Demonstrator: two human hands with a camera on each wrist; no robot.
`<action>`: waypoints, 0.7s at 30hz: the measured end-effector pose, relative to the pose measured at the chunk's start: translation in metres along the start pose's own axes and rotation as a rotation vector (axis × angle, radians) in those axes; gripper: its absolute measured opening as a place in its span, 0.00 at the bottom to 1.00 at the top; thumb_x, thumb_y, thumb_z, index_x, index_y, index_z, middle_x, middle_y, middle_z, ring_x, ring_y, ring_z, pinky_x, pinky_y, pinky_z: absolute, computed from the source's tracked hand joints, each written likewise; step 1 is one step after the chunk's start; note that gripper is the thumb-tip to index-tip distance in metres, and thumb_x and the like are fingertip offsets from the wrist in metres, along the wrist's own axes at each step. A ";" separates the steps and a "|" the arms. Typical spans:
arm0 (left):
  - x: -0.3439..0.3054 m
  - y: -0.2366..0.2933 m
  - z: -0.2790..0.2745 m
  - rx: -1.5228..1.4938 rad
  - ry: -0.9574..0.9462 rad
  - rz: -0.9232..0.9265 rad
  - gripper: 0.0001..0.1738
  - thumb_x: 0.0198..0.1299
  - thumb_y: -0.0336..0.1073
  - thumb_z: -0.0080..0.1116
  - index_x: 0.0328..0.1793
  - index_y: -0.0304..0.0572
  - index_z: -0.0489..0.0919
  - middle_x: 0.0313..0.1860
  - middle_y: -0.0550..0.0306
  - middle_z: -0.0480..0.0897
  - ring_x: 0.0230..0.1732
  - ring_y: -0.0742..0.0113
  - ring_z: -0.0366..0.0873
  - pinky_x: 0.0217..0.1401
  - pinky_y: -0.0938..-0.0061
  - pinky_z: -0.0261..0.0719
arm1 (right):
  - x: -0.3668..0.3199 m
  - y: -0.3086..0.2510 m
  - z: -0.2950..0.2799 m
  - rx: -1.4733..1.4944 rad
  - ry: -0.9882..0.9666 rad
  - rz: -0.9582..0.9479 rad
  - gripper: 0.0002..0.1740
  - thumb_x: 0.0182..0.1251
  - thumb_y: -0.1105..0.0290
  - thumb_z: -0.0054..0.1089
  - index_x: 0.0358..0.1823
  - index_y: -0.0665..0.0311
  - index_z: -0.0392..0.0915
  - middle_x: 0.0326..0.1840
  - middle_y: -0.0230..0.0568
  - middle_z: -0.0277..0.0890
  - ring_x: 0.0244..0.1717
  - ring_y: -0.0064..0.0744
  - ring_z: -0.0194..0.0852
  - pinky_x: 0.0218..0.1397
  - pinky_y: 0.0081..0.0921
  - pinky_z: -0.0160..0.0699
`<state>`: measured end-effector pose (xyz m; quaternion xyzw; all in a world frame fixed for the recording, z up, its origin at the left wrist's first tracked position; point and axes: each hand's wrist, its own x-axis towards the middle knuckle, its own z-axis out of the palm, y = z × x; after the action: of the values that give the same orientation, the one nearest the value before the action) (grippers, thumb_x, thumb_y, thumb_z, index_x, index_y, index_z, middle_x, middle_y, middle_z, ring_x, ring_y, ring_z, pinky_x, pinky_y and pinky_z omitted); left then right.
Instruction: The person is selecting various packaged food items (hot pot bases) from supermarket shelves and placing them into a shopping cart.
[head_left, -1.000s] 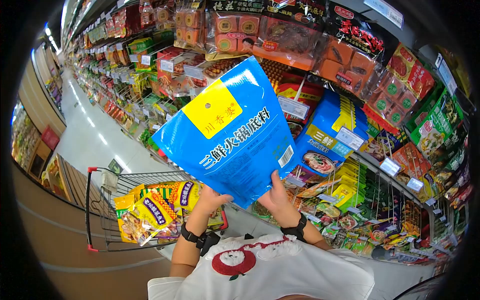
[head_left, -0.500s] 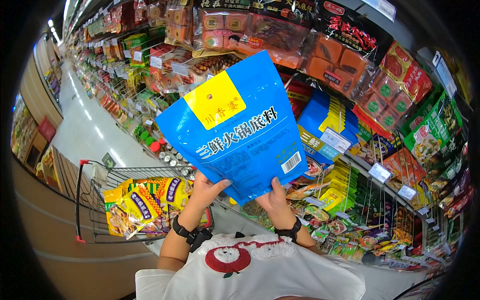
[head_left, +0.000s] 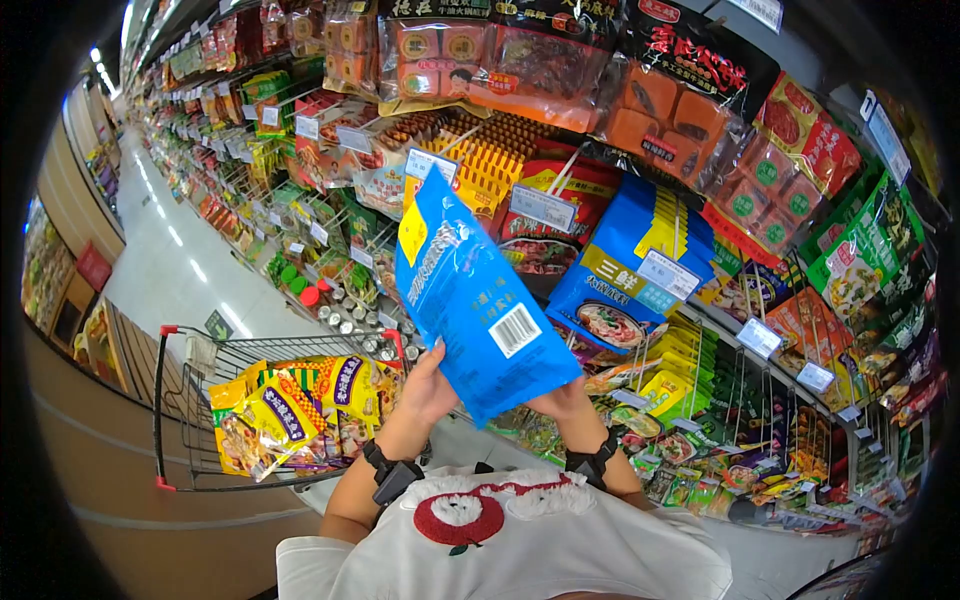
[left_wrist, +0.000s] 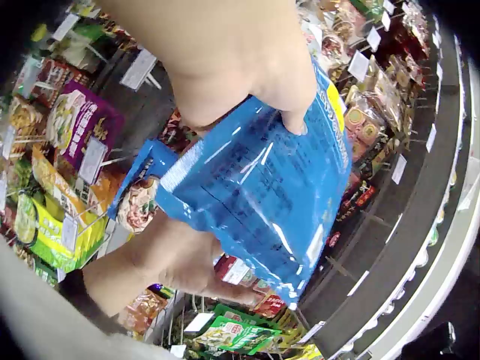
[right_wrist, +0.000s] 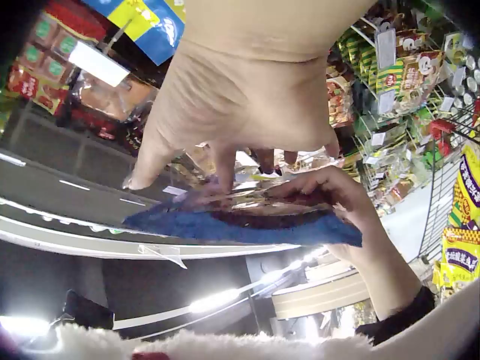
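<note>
A blue pouch of hotpot soup base (head_left: 480, 310), its printed back with a barcode facing up, tilts in front of me in the head view. My left hand (head_left: 425, 382) grips its left edge. The thumb lies on the printed side in the left wrist view, where the left hand (left_wrist: 247, 75) comes in from the top. Partly hidden behind the lower right corner is my right hand (head_left: 562, 400). Its fingers reach out fairly straight beneath the pouch in the left wrist view. From the right wrist, the right hand (right_wrist: 240, 112) spreads its fingers along the pouch (right_wrist: 255, 229).
Similar blue pouches (head_left: 625, 265) hang on a rack hook ahead, with a price tag (head_left: 668, 275) before them. Red soup base packs (head_left: 670, 110) hang above. A wire shopping cart (head_left: 185, 400) at left holds several yellow packets (head_left: 285, 415). An aisle floor (head_left: 165, 260) runs off at far left.
The pouch has turned from facing me broadly to a slanted, narrower angle and come lower. The right thumb has left its front, and the right hand has slipped behind the corner.
</note>
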<state>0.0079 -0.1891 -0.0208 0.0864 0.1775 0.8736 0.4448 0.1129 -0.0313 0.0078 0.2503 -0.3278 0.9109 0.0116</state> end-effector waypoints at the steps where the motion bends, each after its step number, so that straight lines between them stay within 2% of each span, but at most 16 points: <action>1: -0.002 -0.005 -0.002 -0.039 -0.016 -0.049 0.29 0.59 0.43 0.52 0.65 0.42 0.59 0.62 0.51 0.66 0.62 0.54 0.64 0.64 0.54 0.61 | 0.001 0.004 -0.011 -0.056 0.095 0.089 0.45 0.59 0.41 0.47 0.68 0.64 0.45 0.71 0.44 0.44 0.70 0.40 0.43 0.69 0.42 0.45; 2: -0.004 -0.009 -0.004 -0.078 -0.030 -0.100 0.30 0.59 0.44 0.51 0.65 0.43 0.59 0.63 0.50 0.65 0.63 0.53 0.63 0.64 0.52 0.59 | 0.003 0.009 -0.025 -0.113 0.192 0.178 0.44 0.60 0.42 0.46 0.68 0.65 0.46 0.70 0.44 0.45 0.70 0.39 0.43 0.69 0.41 0.46; 5: -0.007 -0.023 -0.015 -0.140 -0.076 -0.227 0.30 0.59 0.45 0.52 0.65 0.43 0.60 0.63 0.51 0.65 0.64 0.53 0.62 0.66 0.52 0.56 | -0.015 0.039 -0.084 0.039 0.336 0.431 0.35 0.66 0.47 0.40 0.67 0.64 0.49 0.68 0.43 0.51 0.67 0.35 0.50 0.68 0.35 0.50; 9: -0.011 -0.039 -0.013 -0.142 -0.155 -0.362 0.27 0.56 0.42 0.55 0.61 0.44 0.64 0.60 0.53 0.69 0.62 0.56 0.64 0.67 0.52 0.55 | -0.015 0.027 -0.070 0.183 0.461 0.706 0.31 0.67 0.55 0.44 0.66 0.62 0.52 0.64 0.42 0.59 0.62 0.33 0.60 0.64 0.34 0.60; 11: -0.011 -0.048 -0.011 -0.159 -0.175 -0.447 0.27 0.55 0.41 0.58 0.60 0.46 0.66 0.59 0.55 0.71 0.62 0.57 0.65 0.66 0.53 0.56 | -0.014 0.025 -0.075 0.089 0.306 0.758 0.31 0.66 0.56 0.46 0.65 0.62 0.53 0.63 0.43 0.60 0.61 0.34 0.61 0.63 0.33 0.62; 12: -0.010 -0.059 -0.019 -0.189 -0.160 -0.482 0.27 0.55 0.41 0.58 0.60 0.46 0.66 0.59 0.55 0.70 0.62 0.58 0.65 0.66 0.53 0.56 | 0.004 -0.001 -0.035 0.003 0.261 0.738 0.30 0.65 0.57 0.47 0.65 0.64 0.54 0.62 0.44 0.62 0.60 0.35 0.63 0.62 0.33 0.63; 14: -0.010 -0.070 -0.013 -0.197 -0.186 -0.524 0.26 0.56 0.42 0.57 0.60 0.47 0.66 0.59 0.57 0.70 0.62 0.59 0.65 0.67 0.55 0.56 | 0.020 -0.031 0.006 -0.146 0.217 0.736 0.29 0.65 0.59 0.48 0.64 0.63 0.55 0.62 0.45 0.62 0.60 0.36 0.64 0.62 0.33 0.64; 16: -0.009 -0.080 -0.010 -0.207 -0.212 -0.562 0.25 0.56 0.43 0.56 0.59 0.48 0.66 0.59 0.58 0.70 0.62 0.60 0.65 0.67 0.56 0.56 | 0.017 -0.032 0.009 -0.243 0.219 0.673 0.26 0.64 0.62 0.49 0.61 0.64 0.59 0.59 0.48 0.66 0.58 0.40 0.65 0.60 0.35 0.66; 19: -0.004 -0.098 -0.027 -0.214 -0.255 -0.592 0.23 0.60 0.47 0.50 0.59 0.49 0.66 0.58 0.59 0.70 0.62 0.62 0.64 0.66 0.57 0.57 | 0.010 -0.034 0.020 0.014 0.452 0.656 0.21 0.64 0.64 0.49 0.55 0.65 0.64 0.49 0.48 0.73 0.54 0.45 0.68 0.58 0.38 0.68; 21: -0.001 -0.101 -0.030 -0.141 -0.259 -0.665 0.24 0.61 0.51 0.45 0.59 0.49 0.65 0.58 0.58 0.70 0.62 0.62 0.64 0.65 0.57 0.57 | -0.008 -0.025 -0.008 0.152 0.472 0.565 0.18 0.62 0.63 0.51 0.51 0.65 0.67 0.38 0.44 0.75 0.51 0.48 0.70 0.58 0.40 0.68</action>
<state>0.0749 -0.1421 -0.0876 0.1029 0.0775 0.6730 0.7283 0.1212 -0.0058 0.0137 -0.0668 -0.3035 0.9326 -0.1836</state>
